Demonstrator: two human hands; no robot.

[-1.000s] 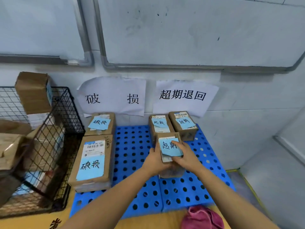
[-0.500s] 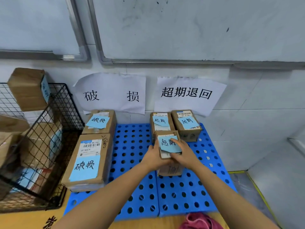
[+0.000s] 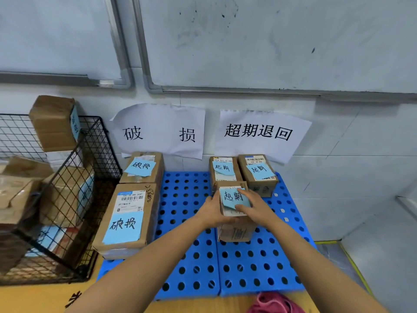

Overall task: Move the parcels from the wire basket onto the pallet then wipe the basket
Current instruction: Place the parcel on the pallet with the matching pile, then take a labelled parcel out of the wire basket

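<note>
1. Head view: your left hand and right hand clasp a small parcel from either side, with fingers curled round it.
2. It is over the blue pallet, on the right half, just near of two parcels by the wall; you cannot tell whether it touches the pallet.
3. Other parcels fill the wire basket at left.

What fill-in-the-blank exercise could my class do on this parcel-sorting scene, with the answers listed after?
1. The left hand and right hand grip a parcel whose sticky note is ____.
2. The wire basket stands to the ____ of the pallet.
3. The cloth at the pallet's near edge is ____.
4. Behind the gripped parcel stand ____ other parcels side by side.
Answers: blue; left; pink; two.
</note>
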